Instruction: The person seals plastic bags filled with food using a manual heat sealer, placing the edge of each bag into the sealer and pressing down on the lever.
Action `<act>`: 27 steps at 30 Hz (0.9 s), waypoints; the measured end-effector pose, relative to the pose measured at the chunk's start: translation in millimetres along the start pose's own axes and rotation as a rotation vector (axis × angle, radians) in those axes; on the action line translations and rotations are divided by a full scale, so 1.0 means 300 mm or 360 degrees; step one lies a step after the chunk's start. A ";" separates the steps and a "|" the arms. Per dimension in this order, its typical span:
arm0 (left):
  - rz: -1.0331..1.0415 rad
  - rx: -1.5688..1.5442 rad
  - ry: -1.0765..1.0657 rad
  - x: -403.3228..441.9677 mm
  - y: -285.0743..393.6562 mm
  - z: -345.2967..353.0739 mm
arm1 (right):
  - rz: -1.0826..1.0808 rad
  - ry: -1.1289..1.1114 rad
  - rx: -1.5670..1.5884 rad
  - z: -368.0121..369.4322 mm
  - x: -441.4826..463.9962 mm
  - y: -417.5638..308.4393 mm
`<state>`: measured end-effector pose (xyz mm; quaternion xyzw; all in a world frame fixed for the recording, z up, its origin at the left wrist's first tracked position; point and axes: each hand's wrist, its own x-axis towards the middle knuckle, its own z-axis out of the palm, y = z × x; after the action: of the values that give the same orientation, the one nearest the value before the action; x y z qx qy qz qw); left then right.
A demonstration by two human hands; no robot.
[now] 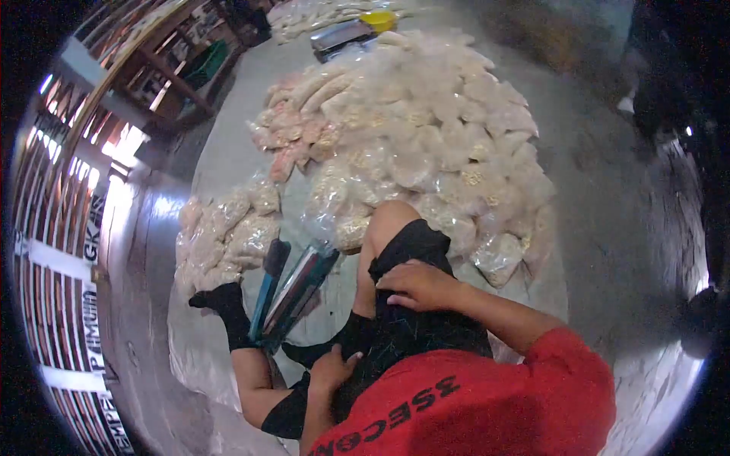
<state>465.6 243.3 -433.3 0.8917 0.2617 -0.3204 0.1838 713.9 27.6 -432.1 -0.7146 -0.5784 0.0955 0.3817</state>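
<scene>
My right hand (418, 285) lies on my bent knee over the black shorts, its fingers stretched out and holding nothing. Lower down, my left hand (334, 368) rests by my black-socked foot (342, 338), fingers slightly apart and nothing visible in it. Between my legs stands a long blue hand-operated bag sealer (300, 292), its lever (270, 285) raised to the left. Neither hand touches it. In front of me spreads a large heap of clear plastic bags (411, 144) filled with pale snack pieces.
A smaller pile of filled bags (228, 228) lies at the left, beside my other foot. Pinkish bags (293, 133) sit at the heap's left edge. Farther back are a yellow basin (378, 20) and a silver box (341, 36). Wooden shelving (163, 57) stands back left.
</scene>
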 end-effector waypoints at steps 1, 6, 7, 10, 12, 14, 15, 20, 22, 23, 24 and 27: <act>0.0005 0.0018 -0.0001 0.008 0.006 -0.006 | -0.0029 -0.0032 -0.0004 -0.003 0.042 0.022; 0.0102 -0.0176 0.0219 0.053 -0.071 0.072 | 0.0402 -0.0177 -0.0396 0.077 0.317 0.154; 0.0130 -0.0259 0.0259 0.060 -0.091 0.075 | 0.0342 -0.0185 -0.0419 0.104 0.383 0.175; 0.0046 -0.0384 0.0273 0.065 -0.146 0.092 | 0.0510 -0.0055 -0.0634 0.161 0.628 0.271; 0.0003 -0.0449 0.0348 0.058 -0.164 0.096 | 0.0388 -0.0060 -0.0922 0.215 0.700 0.365; -0.0023 -0.0544 0.0434 0.096 -0.209 0.134 | 0.0402 0.0008 -0.1166 0.266 0.773 0.388; -0.0031 -0.0601 0.0428 0.126 -0.244 0.174 | 0.0398 -0.0044 -0.1278 0.254 0.786 0.352; -0.0099 -0.0591 0.0418 0.142 -0.237 0.099 | 0.0501 0.0169 -0.1244 0.301 0.775 0.402; -0.0109 -0.0532 0.0430 0.202 -0.256 0.104 | 0.0563 0.0031 -0.1076 0.280 0.754 0.414; -0.0116 -0.0491 0.0468 0.212 -0.254 0.106 | 0.0532 -0.0001 -0.1000 0.270 0.743 0.419; -0.0194 -0.0415 0.0442 0.191 -0.220 0.071 | 0.0529 -0.0020 -0.0919 0.254 0.742 0.433; -0.0249 -0.0171 0.0437 0.206 -0.138 0.049 | 0.0528 0.0266 -0.0720 0.300 0.742 0.536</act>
<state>475.1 290.6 -491.8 0.8928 0.3699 -0.1944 0.1682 852.8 260.5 -531.8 -0.8718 -0.4268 -0.0340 0.2381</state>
